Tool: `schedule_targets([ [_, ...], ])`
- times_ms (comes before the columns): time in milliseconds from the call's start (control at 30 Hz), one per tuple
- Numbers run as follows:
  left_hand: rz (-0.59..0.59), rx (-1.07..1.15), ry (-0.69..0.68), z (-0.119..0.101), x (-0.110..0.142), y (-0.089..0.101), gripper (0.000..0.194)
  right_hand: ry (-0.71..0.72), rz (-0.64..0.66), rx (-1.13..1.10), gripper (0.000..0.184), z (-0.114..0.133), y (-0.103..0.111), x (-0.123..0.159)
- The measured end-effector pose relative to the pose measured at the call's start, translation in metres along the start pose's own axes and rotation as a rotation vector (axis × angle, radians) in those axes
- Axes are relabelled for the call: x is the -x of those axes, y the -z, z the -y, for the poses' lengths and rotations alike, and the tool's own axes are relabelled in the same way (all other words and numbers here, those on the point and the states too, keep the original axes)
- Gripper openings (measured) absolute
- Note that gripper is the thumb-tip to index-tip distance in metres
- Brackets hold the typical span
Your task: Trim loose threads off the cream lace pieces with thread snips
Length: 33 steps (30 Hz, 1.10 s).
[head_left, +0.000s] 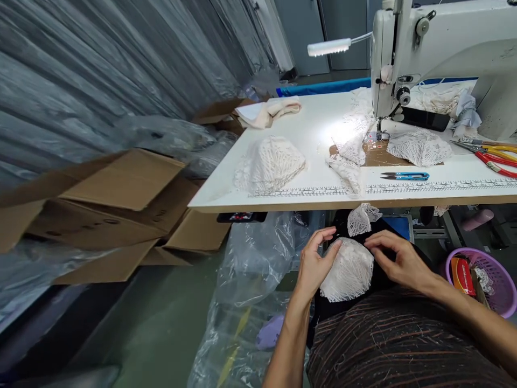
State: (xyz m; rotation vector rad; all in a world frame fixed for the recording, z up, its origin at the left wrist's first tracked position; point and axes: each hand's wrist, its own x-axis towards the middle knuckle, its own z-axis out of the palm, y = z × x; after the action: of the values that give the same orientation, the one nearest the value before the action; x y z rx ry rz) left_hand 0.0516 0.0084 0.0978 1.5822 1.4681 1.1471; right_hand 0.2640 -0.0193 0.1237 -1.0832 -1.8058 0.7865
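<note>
White tabletop (316, 143) is lying open at upper centre; a lace pile (277, 164) is blocking its left, a sewing machine (383, 64) the upper right.

Lamp (329, 47) glares (edges stretched).

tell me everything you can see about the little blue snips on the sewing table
The blue snips look like small thread cutters: a slim blue body, perhaps plastic or painted metal, with darker, narrow blades. They lie flat near the table's front edge, between the printed ruler strip and the brown patch below the needle. The blades point left, the handle end right. No hand touches them; they rest on the white tabletop. Whether the tips are fully closed is too small to tell.
</note>
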Motion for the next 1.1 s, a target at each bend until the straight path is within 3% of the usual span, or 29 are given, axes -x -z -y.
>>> schedule_targets([
  [100, -0.055, 0.017, -0.072, -0.005, -0.005, -0.006, 0.017, 0.243, -0.187, 0.2, 0.023, 0.009, 0.036, -0.02],
  [200, -0.099, 0.009, -0.151, -0.012, -0.009, -0.014, 0.015, 0.311, -0.3, 0.467, 0.027, 0.002, 0.069, -0.054],
  [267, -0.13, 0.007, -0.194, -0.012, -0.012, -0.02, 0.016, 0.274, -0.277, 0.645, 0.03, -0.008, 0.084, -0.077],
  [400, -0.148, 0.001, -0.217, -0.004, -0.021, -0.03, 0.021, 0.14, -0.06, 0.881, 0.031, -0.024, 0.093, -0.104],
  [533, -0.097, 0.006, -0.18, 0.002, -0.03, -0.032, 0.026, 0.128, -0.025, 0.932, 0.027, -0.022, 0.089, -0.107],
  [700, -0.084, 0.038, -0.124, 0.001, -0.034, -0.033, 0.025, 0.315, -0.308, 0.657, 0.027, -0.001, 0.07, -0.077],
  [767, -0.072, 0.079, -0.084, 0.0, -0.033, -0.033, 0.027, 0.351, -0.343, 0.503, 0.025, 0.004, 0.053, -0.058],
  [833, -0.06, 0.115, -0.047, -0.003, -0.032, -0.033, 0.028, 0.283, -0.254, 0.391, 0.023, 0.004, 0.035, -0.042],
  [933, -0.053, 0.125, -0.047, -0.01, -0.031, -0.032, 0.03, 0.035, -0.152, 0.314, 0.033, -0.005, 0.011, -0.033],
  [1000, -0.05, 0.117, -0.069, -0.014, -0.032, -0.03, 0.031, -0.07, -0.092, 0.224, 0.034, -0.008, 0.003, -0.036],
  [1100, -0.002, 0.14, -0.065, -0.022, -0.032, -0.025, 0.042, -0.1, 0.07, 0.003, 0.032, 0.003, 0.002, -0.037],
])
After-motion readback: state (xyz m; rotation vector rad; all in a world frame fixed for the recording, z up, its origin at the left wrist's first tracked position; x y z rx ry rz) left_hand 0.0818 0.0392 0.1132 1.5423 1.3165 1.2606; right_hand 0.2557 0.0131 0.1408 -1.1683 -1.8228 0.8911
